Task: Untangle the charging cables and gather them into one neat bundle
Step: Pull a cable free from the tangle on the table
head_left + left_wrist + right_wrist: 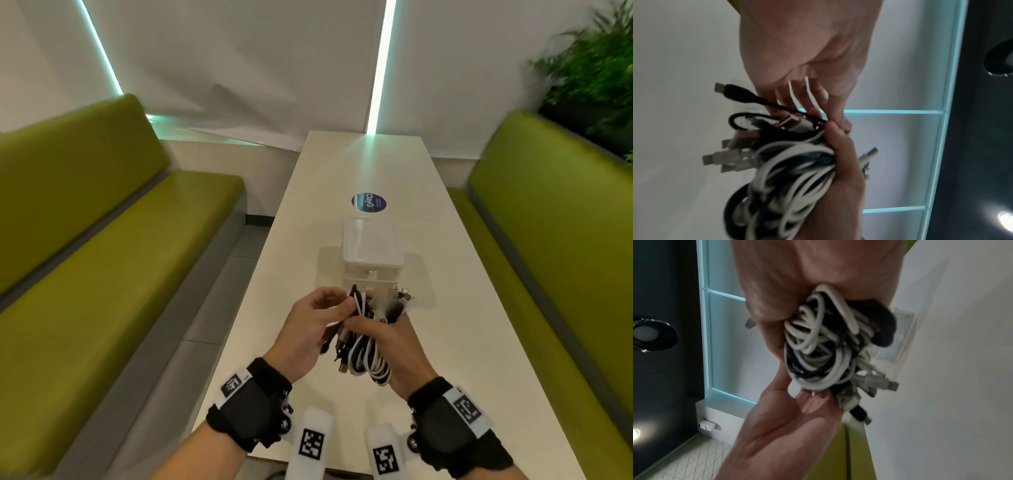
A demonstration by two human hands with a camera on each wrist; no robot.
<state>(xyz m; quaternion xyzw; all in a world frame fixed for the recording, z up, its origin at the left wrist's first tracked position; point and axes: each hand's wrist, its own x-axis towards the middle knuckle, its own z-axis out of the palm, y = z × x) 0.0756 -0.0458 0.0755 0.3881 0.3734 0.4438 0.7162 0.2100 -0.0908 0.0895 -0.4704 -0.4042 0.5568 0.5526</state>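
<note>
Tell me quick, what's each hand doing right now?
Left hand: closed, fingers pinching strands at the top of the cables.
Right hand: closed around the cables, holding them above the table.

The one legible text is "ClayG" in white letters, turned sideways, on a round dark-blue and purple sticker (369, 203) stuck flat on the long white table (445, 308), on its midline towards the far end, just beyond the white lidded plastic box (371, 255). Smaller lines of print run beside that word on the sticker, too fine to make out. Black-and-white square coded markers, which carry patterns and no letters, sit on the white tags of the two black wristbands (251, 404) and on two white blocks (310, 445) at the near edge.
</note>
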